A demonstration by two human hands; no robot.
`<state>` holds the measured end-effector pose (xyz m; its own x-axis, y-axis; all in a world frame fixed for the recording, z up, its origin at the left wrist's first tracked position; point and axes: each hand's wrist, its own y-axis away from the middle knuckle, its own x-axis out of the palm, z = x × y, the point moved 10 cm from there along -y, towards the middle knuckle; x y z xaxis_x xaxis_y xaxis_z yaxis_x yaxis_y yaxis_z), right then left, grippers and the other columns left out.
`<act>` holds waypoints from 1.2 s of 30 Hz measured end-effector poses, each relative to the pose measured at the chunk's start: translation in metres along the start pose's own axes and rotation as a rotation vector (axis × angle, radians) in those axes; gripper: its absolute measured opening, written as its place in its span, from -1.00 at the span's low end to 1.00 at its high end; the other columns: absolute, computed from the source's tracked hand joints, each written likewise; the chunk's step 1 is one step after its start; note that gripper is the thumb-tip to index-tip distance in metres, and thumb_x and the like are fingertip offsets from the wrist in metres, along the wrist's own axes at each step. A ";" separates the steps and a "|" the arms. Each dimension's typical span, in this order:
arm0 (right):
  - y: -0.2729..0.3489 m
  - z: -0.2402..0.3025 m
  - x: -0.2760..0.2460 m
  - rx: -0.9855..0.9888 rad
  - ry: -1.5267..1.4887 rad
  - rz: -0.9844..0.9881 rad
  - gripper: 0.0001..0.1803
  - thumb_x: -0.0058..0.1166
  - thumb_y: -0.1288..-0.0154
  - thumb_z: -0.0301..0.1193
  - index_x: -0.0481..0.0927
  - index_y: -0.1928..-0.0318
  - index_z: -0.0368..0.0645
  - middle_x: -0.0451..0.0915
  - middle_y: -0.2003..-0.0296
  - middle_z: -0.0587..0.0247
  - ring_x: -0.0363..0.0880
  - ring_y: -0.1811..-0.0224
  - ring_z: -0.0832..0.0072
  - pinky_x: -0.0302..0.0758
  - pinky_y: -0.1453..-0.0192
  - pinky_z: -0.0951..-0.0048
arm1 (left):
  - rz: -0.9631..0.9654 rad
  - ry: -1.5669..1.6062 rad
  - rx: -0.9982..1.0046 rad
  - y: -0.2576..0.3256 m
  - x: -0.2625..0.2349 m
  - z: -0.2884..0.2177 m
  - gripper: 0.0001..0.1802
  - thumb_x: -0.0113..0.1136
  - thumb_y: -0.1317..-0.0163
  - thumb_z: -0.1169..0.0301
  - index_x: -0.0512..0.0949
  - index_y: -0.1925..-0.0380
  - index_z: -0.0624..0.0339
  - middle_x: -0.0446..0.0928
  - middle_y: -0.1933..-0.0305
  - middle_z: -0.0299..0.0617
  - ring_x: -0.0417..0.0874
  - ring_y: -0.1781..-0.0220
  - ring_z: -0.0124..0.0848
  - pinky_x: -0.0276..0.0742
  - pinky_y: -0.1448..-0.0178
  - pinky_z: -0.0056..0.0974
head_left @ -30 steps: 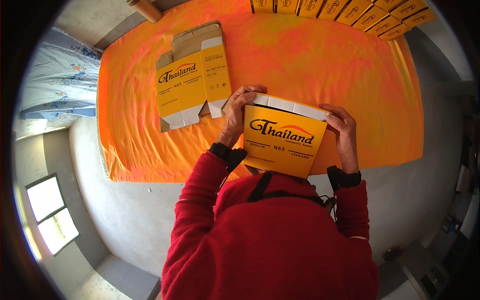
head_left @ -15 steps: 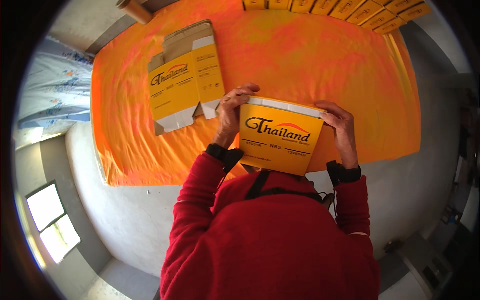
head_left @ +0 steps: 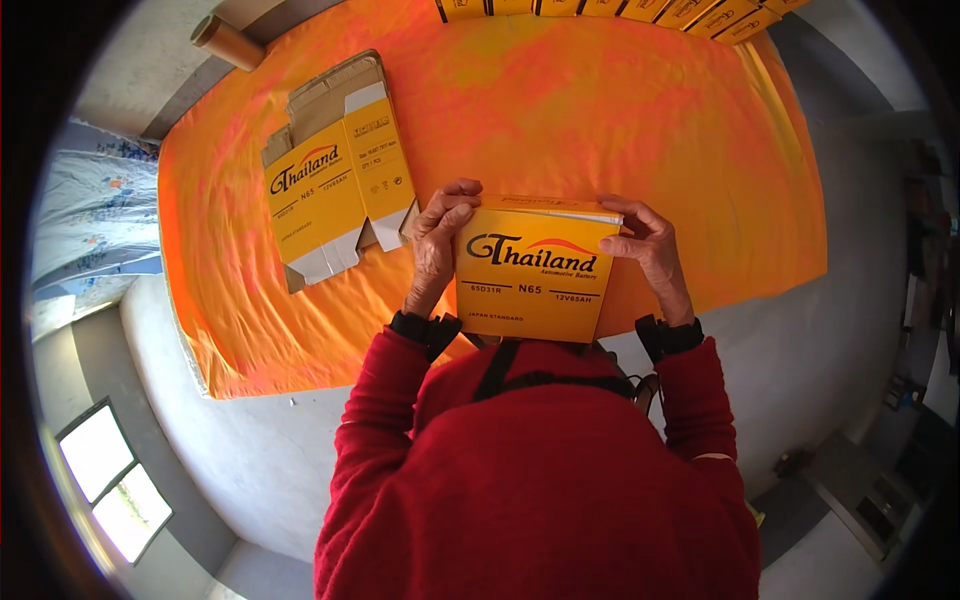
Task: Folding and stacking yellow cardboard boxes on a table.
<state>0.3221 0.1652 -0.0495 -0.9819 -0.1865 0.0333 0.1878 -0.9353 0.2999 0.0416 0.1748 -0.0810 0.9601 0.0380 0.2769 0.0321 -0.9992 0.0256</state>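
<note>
Grey floor below; orange cloth [head_left: 600, 120] spread ahead. Left hand [head_left: 437, 250] and right hand [head_left: 648, 250] clasped opposite sides of a yellow box [head_left: 530, 275], held upright at the near cloth edge, contents hidden. Beyond left lay a flat carton [head_left: 335, 180]; a box row [head_left: 600, 8] lined the far edge.

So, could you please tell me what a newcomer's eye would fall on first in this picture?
First, the yellow box at the centre, gripped at its sides by the left hand and right hand, fingers curled over its top edge. Under it spreads the bright orange cloth. To the left lies a flattened yellow carton, and a row of yellow boxes lines the far edge.
</note>
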 end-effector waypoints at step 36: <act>-0.002 0.047 -0.048 -0.085 -0.073 -0.084 -0.50 0.09 -0.32 -0.16 0.54 -0.14 -0.24 0.62 0.03 0.15 0.60 -0.01 0.41 0.51 -0.11 0.33 | 0.269 -0.498 0.175 0.009 0.071 -0.096 -0.36 0.40 -0.09 0.38 0.43 -0.20 0.20 0.48 -0.23 -0.11 0.42 -0.33 -0.24 0.28 -0.38 -0.19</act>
<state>0.3674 0.1897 -0.0068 -0.9928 -0.0869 0.0821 0.1033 -0.9694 0.2227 0.0829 0.1702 0.0311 0.9543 -0.1868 -0.2334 -0.2259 -0.9620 -0.1536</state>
